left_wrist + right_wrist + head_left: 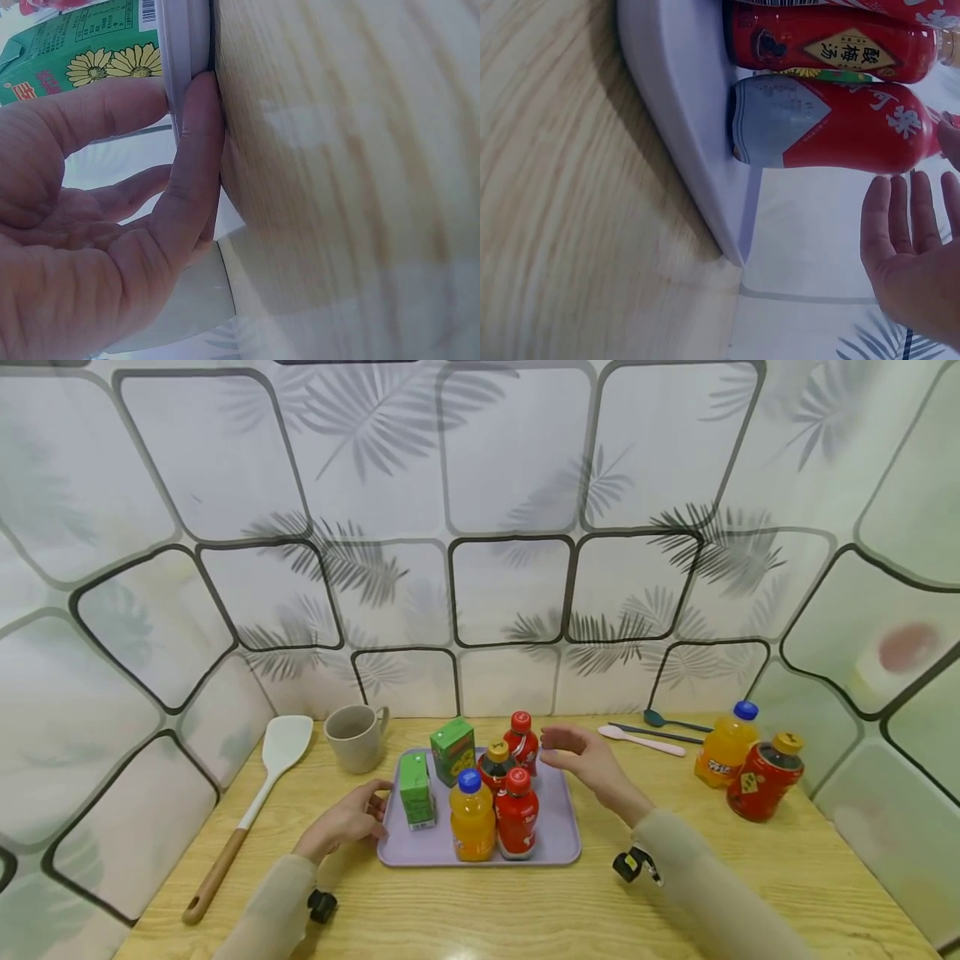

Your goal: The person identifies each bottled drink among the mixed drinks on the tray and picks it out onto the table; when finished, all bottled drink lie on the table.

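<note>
My left hand [347,817] pinches the left rim of a lilac tray [555,843]; in the left wrist view one finger [196,120] lies along its outer side, at the tabletop. The tray carries two green drink cartons [416,789] [453,752], an orange-juice bottle with a blue cap [472,822], a dark drink bottle with a yellow cap [497,766] and two red bottles [517,818] [522,743]. My right hand [588,768] is beside the rear red bottle, fingers relaxed and parted, holding nothing. In the right wrist view its fingertips come close to that bottle [832,124]; contact is unclear.
On the left lie a white spatula with a wooden handle [255,806] and a grey mug [354,739]. At the right stand another orange-juice bottle [723,750] and a red-labelled bottle [763,781]. A pink spoon [641,740] and dark utensils [678,722] lie behind. Patterned curtains enclose the table.
</note>
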Action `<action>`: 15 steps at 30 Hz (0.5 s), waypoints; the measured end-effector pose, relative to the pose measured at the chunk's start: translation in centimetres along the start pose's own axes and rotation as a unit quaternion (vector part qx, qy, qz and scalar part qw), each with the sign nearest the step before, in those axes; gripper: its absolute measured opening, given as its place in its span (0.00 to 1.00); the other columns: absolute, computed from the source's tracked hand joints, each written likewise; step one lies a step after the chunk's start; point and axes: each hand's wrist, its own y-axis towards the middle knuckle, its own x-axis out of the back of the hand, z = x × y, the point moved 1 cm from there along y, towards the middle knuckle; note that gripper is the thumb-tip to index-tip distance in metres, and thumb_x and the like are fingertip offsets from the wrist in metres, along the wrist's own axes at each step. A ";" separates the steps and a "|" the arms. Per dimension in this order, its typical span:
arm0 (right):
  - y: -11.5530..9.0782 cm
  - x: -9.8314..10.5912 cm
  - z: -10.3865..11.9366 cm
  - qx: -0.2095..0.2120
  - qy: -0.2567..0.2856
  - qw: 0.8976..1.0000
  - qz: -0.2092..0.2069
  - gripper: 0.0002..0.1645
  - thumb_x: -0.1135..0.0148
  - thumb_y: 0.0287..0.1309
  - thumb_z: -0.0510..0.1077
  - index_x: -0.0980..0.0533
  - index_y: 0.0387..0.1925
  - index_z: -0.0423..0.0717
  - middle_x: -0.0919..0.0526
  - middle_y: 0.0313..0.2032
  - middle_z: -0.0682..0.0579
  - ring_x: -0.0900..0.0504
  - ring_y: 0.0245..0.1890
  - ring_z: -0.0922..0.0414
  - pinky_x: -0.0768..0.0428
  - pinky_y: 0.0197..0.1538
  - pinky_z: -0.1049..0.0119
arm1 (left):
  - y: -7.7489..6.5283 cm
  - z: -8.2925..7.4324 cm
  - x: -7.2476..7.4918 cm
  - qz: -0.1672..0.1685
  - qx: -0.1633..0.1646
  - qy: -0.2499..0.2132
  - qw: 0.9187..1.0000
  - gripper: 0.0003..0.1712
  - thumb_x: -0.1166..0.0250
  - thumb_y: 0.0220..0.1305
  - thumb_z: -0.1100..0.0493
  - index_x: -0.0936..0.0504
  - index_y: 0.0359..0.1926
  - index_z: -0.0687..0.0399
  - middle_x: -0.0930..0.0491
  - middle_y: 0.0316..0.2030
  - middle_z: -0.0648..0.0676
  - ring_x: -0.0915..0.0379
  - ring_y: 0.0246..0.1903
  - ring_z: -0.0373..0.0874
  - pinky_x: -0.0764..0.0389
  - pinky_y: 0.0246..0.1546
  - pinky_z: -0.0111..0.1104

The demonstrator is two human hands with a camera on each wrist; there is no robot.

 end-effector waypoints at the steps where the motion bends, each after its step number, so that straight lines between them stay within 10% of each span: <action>1: 0.1 -0.2 0.1 0.009 0.005 1.000 -0.008 0.31 0.30 0.54 0.42 0.26 0.60 0.40 0.22 0.58 0.38 0.23 0.59 0.47 0.25 0.61 0.53 | 0.0 0.0 0.0 0.001 0.000 -0.002 1.000 0.44 0.35 0.40 0.79 0.34 0.64 0.64 0.30 0.39 0.60 0.32 0.39 0.49 0.22 0.29 0.36; 15: 1.3 -2.1 0.6 0.073 0.067 0.995 -0.016 0.36 0.30 0.52 0.34 0.29 0.64 0.45 0.23 0.60 0.41 0.26 0.62 0.45 0.22 0.60 0.56 | 0.1 0.1 0.1 0.007 0.000 0.004 1.000 0.45 0.34 0.40 0.79 0.34 0.65 0.64 0.30 0.39 0.59 0.32 0.39 0.49 0.22 0.30 0.35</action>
